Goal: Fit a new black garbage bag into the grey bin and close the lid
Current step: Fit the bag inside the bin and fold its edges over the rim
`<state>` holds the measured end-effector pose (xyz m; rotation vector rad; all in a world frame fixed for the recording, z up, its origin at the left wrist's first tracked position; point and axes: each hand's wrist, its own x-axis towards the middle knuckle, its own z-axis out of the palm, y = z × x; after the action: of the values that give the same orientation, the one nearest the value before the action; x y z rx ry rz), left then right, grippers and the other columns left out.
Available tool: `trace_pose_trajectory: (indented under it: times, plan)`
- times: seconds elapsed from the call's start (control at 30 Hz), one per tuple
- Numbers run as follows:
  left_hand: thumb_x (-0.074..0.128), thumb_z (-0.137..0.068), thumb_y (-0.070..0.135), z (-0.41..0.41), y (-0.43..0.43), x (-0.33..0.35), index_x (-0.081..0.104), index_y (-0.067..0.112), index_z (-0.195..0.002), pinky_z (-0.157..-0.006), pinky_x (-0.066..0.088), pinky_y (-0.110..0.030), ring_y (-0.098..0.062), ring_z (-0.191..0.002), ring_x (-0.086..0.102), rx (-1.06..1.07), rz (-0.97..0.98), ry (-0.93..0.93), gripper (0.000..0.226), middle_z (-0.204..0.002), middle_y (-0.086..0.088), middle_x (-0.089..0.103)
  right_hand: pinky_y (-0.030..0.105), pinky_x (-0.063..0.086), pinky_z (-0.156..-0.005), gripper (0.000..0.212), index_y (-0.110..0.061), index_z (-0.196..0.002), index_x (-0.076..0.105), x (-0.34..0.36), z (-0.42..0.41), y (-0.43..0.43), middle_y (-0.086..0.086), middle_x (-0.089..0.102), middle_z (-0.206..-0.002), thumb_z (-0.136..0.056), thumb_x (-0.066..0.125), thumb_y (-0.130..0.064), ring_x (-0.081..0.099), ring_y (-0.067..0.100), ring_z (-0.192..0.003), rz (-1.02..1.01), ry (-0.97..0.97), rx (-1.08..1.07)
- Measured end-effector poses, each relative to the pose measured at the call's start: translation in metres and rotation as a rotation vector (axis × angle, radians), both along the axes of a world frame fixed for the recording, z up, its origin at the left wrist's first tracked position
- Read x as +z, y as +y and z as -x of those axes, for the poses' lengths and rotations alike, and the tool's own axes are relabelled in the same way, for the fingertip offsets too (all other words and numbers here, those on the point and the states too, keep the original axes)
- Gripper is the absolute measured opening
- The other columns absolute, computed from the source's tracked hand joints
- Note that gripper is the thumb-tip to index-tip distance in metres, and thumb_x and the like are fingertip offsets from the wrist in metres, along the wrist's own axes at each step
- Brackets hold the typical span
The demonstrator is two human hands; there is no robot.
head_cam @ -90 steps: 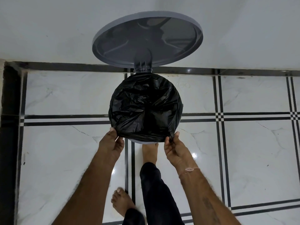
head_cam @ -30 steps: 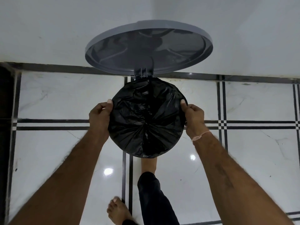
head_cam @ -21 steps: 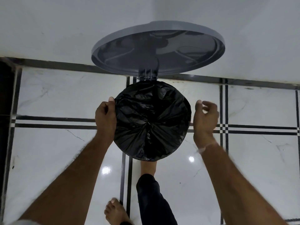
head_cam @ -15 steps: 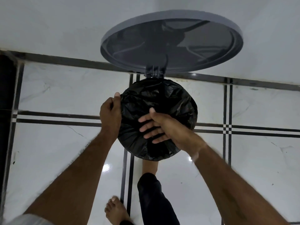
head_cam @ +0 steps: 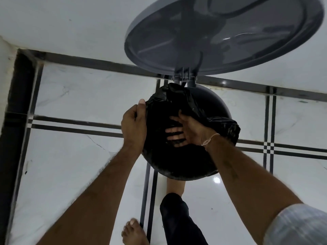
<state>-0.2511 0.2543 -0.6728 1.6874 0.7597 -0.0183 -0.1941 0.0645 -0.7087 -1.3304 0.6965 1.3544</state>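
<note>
You are seating the bag (head_cam: 159,110) in the bin (head_cam: 219,103): your left hand (head_cam: 133,124) pinches it at the rim, your right hand (head_cam: 187,130) presses flat-fingered inside; next, fold the loose right edge over, then shut the lid (head_cam: 221,32).

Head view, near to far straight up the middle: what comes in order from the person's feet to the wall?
Bare foot → black trouser leg → bag-covered bin rim → right hand pressing into the garbage bag → hinge → raised lid against the wall.
</note>
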Motion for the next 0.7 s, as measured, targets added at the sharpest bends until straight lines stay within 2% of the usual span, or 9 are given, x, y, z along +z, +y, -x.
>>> trace_pose_trajectory:
  times: [0.1, 0.17, 0.27, 0.4, 0.5, 0.53, 0.6, 0.67, 0.7]
  plan:
    - [0.045, -0.103, 0.053, 0.000, -0.002, 0.003, 0.030, 0.023, -0.058, -0.059, 0.032, -0.034, -0.017, -0.059, 0.032, 0.005, -0.022, 0.017, 0.055, -0.056, 0.007, 0.030, 0.055, 0.046, -0.098, 0.072, -0.035, -0.159, 0.038, 0.000, 0.005, -0.005, 0.007, 0.068, -0.119, -0.101, 0.024, -0.074, 0.065, 0.031, -0.109, 0.089, -0.018, -0.024]
    - [0.045, -0.102, 0.054, 0.000, -0.002, 0.004, 0.030, 0.023, -0.058, -0.059, 0.032, -0.035, -0.017, -0.059, 0.033, 0.018, -0.021, 0.028, 0.056, -0.056, 0.006, 0.030, 0.050, 0.048, -0.096, 0.072, -0.032, -0.154, 0.046, 0.010, 0.009, -0.011, 0.007, 0.072, -0.118, -0.100, 0.024, -0.075, 0.067, 0.030, -0.111, 0.094, -0.043, -0.010]
    - [0.045, -0.102, 0.055, 0.001, -0.003, 0.008, 0.032, 0.024, -0.057, -0.059, 0.033, -0.035, -0.016, -0.059, 0.034, 0.035, -0.033, 0.048, 0.056, -0.054, 0.008, 0.032, 0.050, 0.049, -0.101, 0.071, -0.033, -0.141, 0.059, 0.024, 0.008, -0.017, 0.006, 0.076, -0.114, -0.099, 0.023, -0.077, 0.070, 0.029, -0.115, -0.013, -0.055, -0.022]
    - [0.044, -0.101, 0.057, 0.002, -0.002, 0.013, 0.030, 0.025, -0.056, -0.060, 0.031, -0.033, -0.016, -0.058, 0.031, 0.022, -0.021, 0.057, 0.057, -0.053, 0.010, 0.029, 0.046, 0.050, -0.090, 0.054, -0.042, -0.141, 0.050, 0.029, -0.001, -0.009, 0.004, 0.059, -0.146, -0.101, 0.031, -0.072, 0.061, 0.023, -0.114, 0.066, -0.075, -0.142]
    - [0.044, -0.100, 0.060, 0.003, 0.001, 0.014, 0.033, 0.017, -0.062, -0.059, 0.033, -0.033, -0.015, -0.060, 0.034, 0.012, -0.043, 0.092, 0.058, -0.056, 0.009, 0.031, 0.041, 0.051, -0.090, 0.053, -0.030, -0.149, 0.047, 0.044, 0.002, -0.009, 0.006, 0.059, -0.141, -0.105, 0.039, -0.060, 0.058, 0.023, -0.120, 0.084, -0.157, -0.219]
    - [0.045, -0.099, 0.061, 0.003, 0.002, 0.014, 0.036, 0.013, -0.064, -0.060, 0.035, -0.034, -0.016, -0.061, 0.037, 0.013, -0.054, 0.106, 0.059, -0.058, 0.005, 0.034, 0.038, 0.054, -0.089, 0.050, -0.024, -0.148, 0.050, 0.053, 0.007, -0.010, 0.007, 0.062, -0.137, -0.107, 0.044, -0.052, 0.060, 0.023, -0.120, 0.084, -0.231, -0.247]
    - [0.047, -0.099, 0.059, 0.002, 0.004, 0.016, 0.044, 0.008, -0.071, -0.064, 0.042, -0.036, -0.016, -0.064, 0.044, 0.017, -0.061, 0.130, 0.058, -0.063, 0.002, 0.042, 0.037, 0.058, -0.084, 0.033, -0.016, -0.133, 0.062, 0.073, 0.021, -0.015, 0.011, 0.072, -0.119, -0.105, 0.059, -0.034, 0.070, 0.023, -0.107, 0.151, -0.531, -0.233]
    - [0.048, -0.102, 0.050, -0.003, 0.005, 0.022, 0.055, 0.010, -0.079, -0.074, 0.051, -0.037, -0.017, -0.071, 0.054, 0.002, -0.067, 0.129, 0.046, -0.072, 0.004, 0.056, 0.037, 0.061, -0.078, 0.024, -0.018, -0.119, 0.066, 0.089, 0.034, -0.024, 0.004, 0.075, -0.092, -0.097, 0.071, -0.026, 0.076, 0.021, -0.087, 0.372, -0.955, -0.120]
    - [0.049, -0.104, 0.043, -0.005, 0.007, 0.024, 0.061, 0.011, -0.086, -0.081, 0.053, -0.039, -0.018, -0.079, 0.061, -0.015, -0.082, 0.123, 0.039, -0.080, 0.003, 0.063, 0.034, 0.060, -0.075, 0.027, -0.022, -0.119, 0.062, 0.095, 0.039, -0.026, -0.001, 0.072, -0.083, -0.095, 0.073, -0.026, 0.075, 0.019, -0.079, 0.481, -1.087, -0.084]
